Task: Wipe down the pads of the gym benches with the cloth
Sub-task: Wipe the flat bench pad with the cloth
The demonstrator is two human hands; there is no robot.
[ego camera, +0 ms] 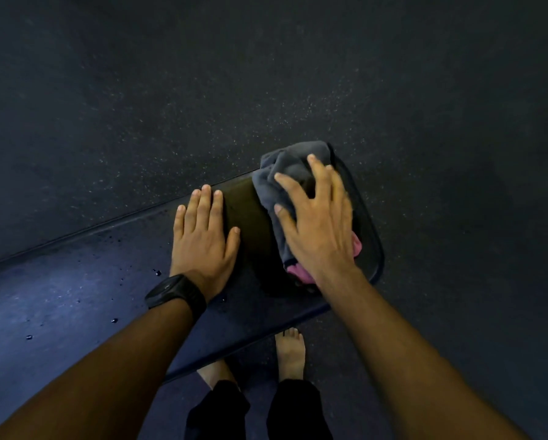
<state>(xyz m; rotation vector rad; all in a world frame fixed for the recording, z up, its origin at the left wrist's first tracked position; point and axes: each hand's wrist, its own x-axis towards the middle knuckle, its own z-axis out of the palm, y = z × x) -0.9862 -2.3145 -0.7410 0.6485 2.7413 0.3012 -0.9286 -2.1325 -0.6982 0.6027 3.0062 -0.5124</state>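
Crumpled grey-and-pink cloth [285, 173] on end of dark blue bench pad [76, 281]; right hand [317, 223] splayed, pressing it; left hand [203, 236] flat on pad.

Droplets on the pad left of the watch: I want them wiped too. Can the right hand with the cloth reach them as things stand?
Probably not directly: the left hand and forearm cross the bench pad between the cloth under the right hand and the droplets.
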